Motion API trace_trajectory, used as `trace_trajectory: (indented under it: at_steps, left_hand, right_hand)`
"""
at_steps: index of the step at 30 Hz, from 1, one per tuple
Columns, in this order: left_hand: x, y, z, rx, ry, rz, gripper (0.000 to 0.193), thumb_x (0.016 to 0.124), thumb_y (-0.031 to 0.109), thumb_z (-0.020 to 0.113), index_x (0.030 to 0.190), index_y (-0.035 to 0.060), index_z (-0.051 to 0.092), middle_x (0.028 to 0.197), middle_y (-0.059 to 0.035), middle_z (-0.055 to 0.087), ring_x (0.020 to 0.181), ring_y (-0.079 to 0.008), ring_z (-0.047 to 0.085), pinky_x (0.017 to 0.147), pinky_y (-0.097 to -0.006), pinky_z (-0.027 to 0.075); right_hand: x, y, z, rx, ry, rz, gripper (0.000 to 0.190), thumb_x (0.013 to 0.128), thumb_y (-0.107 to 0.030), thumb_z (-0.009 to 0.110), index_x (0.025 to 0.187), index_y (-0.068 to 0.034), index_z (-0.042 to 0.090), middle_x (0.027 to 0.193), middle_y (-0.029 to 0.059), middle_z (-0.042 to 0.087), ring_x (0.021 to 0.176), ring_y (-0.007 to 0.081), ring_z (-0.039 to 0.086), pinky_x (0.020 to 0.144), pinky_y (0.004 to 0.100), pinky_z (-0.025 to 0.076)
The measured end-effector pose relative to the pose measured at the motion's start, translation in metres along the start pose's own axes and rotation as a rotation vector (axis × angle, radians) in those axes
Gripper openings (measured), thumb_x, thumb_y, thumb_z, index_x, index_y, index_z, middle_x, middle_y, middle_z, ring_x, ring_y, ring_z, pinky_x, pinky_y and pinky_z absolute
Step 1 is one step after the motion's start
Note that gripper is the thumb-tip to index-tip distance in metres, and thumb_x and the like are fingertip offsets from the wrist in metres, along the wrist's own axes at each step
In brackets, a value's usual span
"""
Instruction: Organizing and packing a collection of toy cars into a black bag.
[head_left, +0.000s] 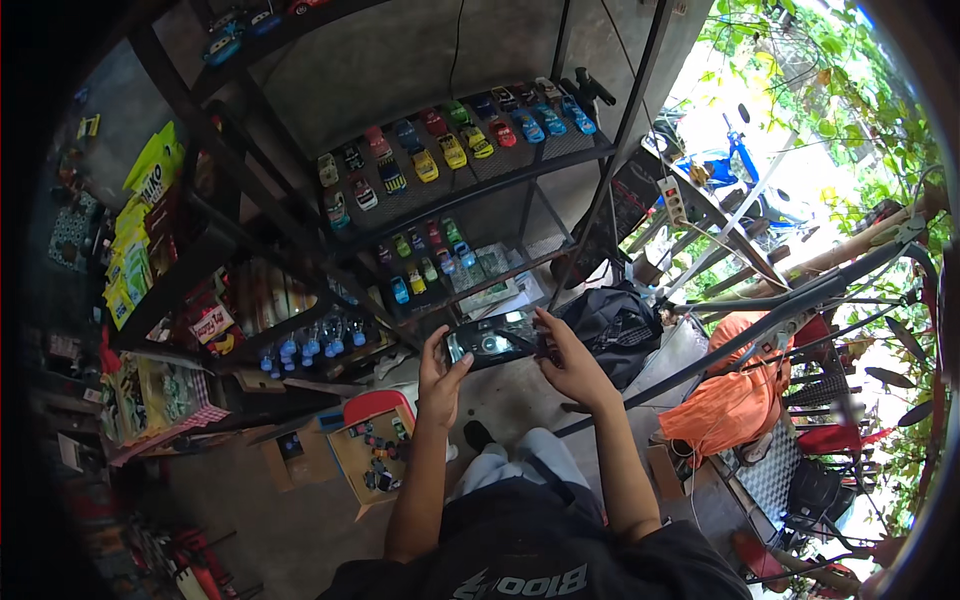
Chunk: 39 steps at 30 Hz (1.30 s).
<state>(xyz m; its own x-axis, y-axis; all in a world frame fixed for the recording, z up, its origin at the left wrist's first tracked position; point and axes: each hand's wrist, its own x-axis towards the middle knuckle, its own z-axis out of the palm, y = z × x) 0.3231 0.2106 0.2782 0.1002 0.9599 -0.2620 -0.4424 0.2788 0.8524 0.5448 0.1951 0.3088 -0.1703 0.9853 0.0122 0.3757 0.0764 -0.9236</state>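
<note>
My left hand (442, 379) grips the left end of a black oblong device (487, 343), with the thumb on its lower edge. Bright reflections and a round pale shape show on the device's face; whether it is a phone or a compact camera I cannot tell. My right hand (574, 367) curls around the opposite end, index finger at the top corner. Beyond the device stands a black metal shelf rack (480, 182). Its mesh shelf carries rows of toy cars (452, 151), and smaller toy cars (416, 279) stand one level below.
At the lower left, a cardboard box (349, 469) holds several dark toy pieces beside a red stool (379, 405). Snack packets (139, 240) and water bottles (313, 345) fill the left rack. A black bag (611, 330), a power strip (672, 201) and orange cloth (720, 405) are on the right.
</note>
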Motion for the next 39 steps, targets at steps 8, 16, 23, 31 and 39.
trace_trajectory:
  at_steps: [8,16,23,31,39]
  left_hand:
    - [0.040,-0.006,0.007,0.218,-0.118,0.188,0.066,0.079,-0.006,0.063,0.136,0.0012,0.032,0.125,-0.0116,0.046,0.115,-0.0188,0.048,0.100,-0.0311,0.038]
    - [0.086,-0.039,0.041,0.217,-0.190,0.180,0.076,0.077,0.004,0.066,0.142,-0.0002,0.027,0.132,-0.0122,0.042,0.125,-0.0198,0.041,0.107,-0.0322,0.030]
    - [0.155,-0.089,0.028,0.721,-0.208,0.255,0.079,0.079,-0.003,0.064,0.147,0.0060,0.026,0.138,-0.0126,0.044,0.125,-0.0198,0.044,0.103,-0.0311,0.034]
    - [0.270,-0.164,0.015,1.094,0.159,0.634,0.059,0.078,-0.001,0.068,0.133,0.0055,0.046,0.123,-0.0162,0.054,0.112,-0.0265,0.054,0.091,-0.0337,0.044]
    - [0.351,-0.209,0.008,0.895,0.291,0.611,0.059,0.078,-0.001,0.067,0.133,0.0086,0.047,0.114,-0.0185,0.048,0.095,-0.0304,0.059,0.082,-0.0367,0.050]
  right_hand:
    - [-0.003,0.064,-0.028,0.092,0.336,0.200,0.053,0.087,0.006,0.048,0.138,-0.005,0.038,0.122,0.0126,0.053,0.104,0.0199,0.057,0.091,0.0306,0.045]
    - [0.050,0.087,-0.016,0.198,0.116,0.288,0.054,0.086,-0.013,0.064,0.133,0.001,0.041,0.109,0.0144,0.059,0.096,0.0147,0.057,0.081,0.0277,0.046]
    - [0.118,0.143,-0.041,0.131,0.117,0.226,0.062,0.079,0.001,0.064,0.134,-0.002,0.035,0.116,0.0183,0.058,0.106,0.0267,0.059,0.090,0.0333,0.045]
    - [0.225,0.255,-0.030,-0.306,0.272,-0.184,0.058,0.076,-0.001,0.066,0.129,-0.003,0.042,0.110,0.0202,0.054,0.103,0.0373,0.055,0.087,0.0400,0.045]
    - [0.285,0.311,-0.024,-0.262,0.370,-0.287,0.057,0.076,0.000,0.063,0.129,-0.003,0.043,0.114,0.0186,0.052,0.107,0.0356,0.054,0.087,0.0392,0.045]
